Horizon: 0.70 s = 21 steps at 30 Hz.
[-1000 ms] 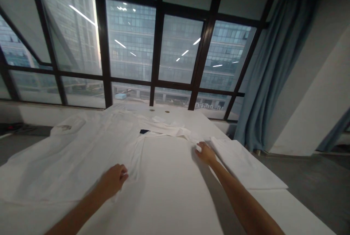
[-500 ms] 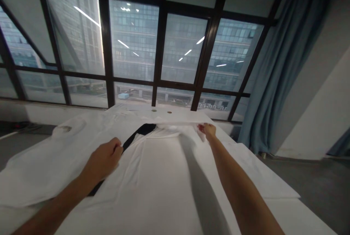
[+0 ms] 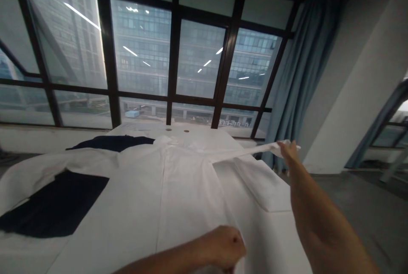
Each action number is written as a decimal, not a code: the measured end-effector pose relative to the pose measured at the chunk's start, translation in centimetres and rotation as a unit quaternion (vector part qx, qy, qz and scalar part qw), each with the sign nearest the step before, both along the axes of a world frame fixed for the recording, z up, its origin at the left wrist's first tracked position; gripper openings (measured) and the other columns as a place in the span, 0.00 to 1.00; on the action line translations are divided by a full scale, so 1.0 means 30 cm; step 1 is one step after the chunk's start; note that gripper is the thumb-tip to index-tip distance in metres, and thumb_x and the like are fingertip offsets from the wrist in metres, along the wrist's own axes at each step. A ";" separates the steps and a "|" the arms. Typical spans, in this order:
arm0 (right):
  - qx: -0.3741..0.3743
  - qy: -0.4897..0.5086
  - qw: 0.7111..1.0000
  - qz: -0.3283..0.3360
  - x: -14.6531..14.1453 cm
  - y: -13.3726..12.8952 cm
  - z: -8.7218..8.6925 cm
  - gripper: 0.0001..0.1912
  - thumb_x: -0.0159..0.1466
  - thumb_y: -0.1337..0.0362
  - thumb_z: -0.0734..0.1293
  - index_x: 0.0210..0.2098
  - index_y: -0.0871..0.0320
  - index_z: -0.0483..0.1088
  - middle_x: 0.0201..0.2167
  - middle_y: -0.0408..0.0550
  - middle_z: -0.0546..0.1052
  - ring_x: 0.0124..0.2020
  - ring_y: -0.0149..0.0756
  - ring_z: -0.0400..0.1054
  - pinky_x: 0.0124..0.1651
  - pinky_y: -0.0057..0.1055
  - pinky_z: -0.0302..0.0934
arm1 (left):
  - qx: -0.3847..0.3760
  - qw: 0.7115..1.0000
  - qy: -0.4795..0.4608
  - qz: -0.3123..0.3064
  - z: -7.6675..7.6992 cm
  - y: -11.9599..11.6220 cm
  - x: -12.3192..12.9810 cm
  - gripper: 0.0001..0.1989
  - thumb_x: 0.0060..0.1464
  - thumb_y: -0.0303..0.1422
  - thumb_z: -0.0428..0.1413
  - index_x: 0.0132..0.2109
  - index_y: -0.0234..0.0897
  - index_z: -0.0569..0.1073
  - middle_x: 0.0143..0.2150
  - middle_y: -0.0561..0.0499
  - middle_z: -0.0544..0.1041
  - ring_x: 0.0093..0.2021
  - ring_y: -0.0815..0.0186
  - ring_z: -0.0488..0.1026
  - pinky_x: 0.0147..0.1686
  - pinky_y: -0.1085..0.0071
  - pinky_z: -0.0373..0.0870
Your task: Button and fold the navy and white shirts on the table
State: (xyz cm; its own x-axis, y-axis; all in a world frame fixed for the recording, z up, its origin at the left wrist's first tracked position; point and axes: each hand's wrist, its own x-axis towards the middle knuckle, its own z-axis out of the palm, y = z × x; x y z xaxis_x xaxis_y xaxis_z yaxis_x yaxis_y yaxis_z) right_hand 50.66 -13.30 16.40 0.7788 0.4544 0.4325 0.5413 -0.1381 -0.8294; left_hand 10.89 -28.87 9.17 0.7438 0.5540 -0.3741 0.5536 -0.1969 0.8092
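White shirt [image 3: 137,197] spread across table [image 3: 213,135], unfolded; dark cloth [image 3: 66,206] showing at table's left. Right hand [image 3: 288,150] grips sleeve [image 3: 245,152] toward table's right; left hand [image 3: 228,246], near side, closed, apparently on shirt edge. Folded white cloth [image 3: 266,186] already table-right.

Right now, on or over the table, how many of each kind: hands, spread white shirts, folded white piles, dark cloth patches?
Hands: 2, left hand and right hand
Spread white shirt: 1
Folded white pile: 1
Dark cloth patches: 2, possibly one cloth
Total: 6
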 end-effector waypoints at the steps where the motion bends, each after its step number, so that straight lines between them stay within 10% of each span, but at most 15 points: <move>1: -0.048 -0.008 0.999 -0.024 0.017 -0.038 -0.038 0.43 0.58 0.58 0.67 0.66 0.69 0.48 0.59 0.74 0.62 0.60 0.54 0.60 0.56 0.43 0.59 | -0.015 1.000 -0.006 -0.005 -0.040 -0.022 0.040 0.07 0.47 0.25 0.47 0.25 0.36 0.65 0.18 0.57 0.64 0.19 0.71 0.63 0.23 0.74 0.62; 6: -0.261 -0.092 0.952 -0.128 -0.087 -0.095 -0.187 0.42 0.60 0.57 0.65 0.67 0.67 0.47 0.64 0.78 0.53 0.64 0.62 0.52 0.59 0.59 0.48 | -0.027 0.995 -0.071 -0.069 -0.076 -0.039 0.051 0.14 0.58 0.31 0.44 0.41 0.33 0.73 0.33 0.47 0.77 0.27 0.69 0.73 0.29 0.73 0.69; 12: -0.245 -0.346 0.871 0.248 -0.540 -0.058 -0.335 0.27 0.66 0.55 0.59 0.61 0.61 0.62 0.62 0.59 0.63 0.64 0.46 0.55 0.64 0.45 0.49 | 0.364 0.931 0.013 0.007 -0.034 0.234 -0.403 0.21 0.62 0.40 0.42 0.51 0.38 0.75 0.51 0.44 0.77 0.51 0.59 0.73 0.52 0.62 0.65; 17: -0.258 -0.379 0.773 0.439 -0.811 -0.133 -0.503 0.33 0.66 0.46 0.56 0.65 0.57 0.57 0.67 0.56 0.55 0.67 0.47 0.48 0.66 0.47 0.45 | 0.474 0.860 0.164 0.092 -0.223 0.398 -0.781 0.27 0.62 0.45 0.39 0.62 0.41 0.66 0.65 0.45 0.63 0.66 0.54 0.56 0.62 0.52 0.50; 21: -0.299 -0.369 0.758 0.447 -0.831 -0.207 -0.559 0.34 0.68 0.45 0.52 0.67 0.57 0.53 0.68 0.56 0.51 0.69 0.48 0.42 0.66 0.50 0.40 | 0.480 0.854 0.168 0.109 -0.336 0.361 -0.867 0.28 0.64 0.46 0.38 0.66 0.43 0.59 0.69 0.48 0.53 0.69 0.54 0.50 0.64 0.52 0.45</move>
